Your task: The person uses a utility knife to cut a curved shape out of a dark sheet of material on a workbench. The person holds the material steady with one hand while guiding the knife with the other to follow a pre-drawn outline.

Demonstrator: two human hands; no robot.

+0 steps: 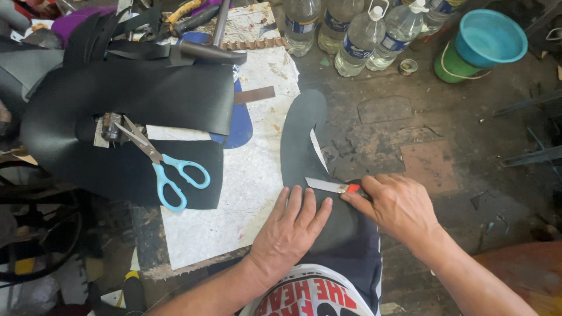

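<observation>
My left hand lies flat, fingers spread, pressing down a curved piece of black leather that hangs over the right edge of a white work board. My right hand grips a utility knife with a red handle; its blade points left and rests on the leather just above my left fingertips. A cut slit shows in the leather above the blade.
Blue-handled scissors lie on a large black leather sheet at left. Several plastic water bottles stand at the back, beside a teal bowl on a green bucket. Tools and straps clutter the top left. Dark worn floor lies at right.
</observation>
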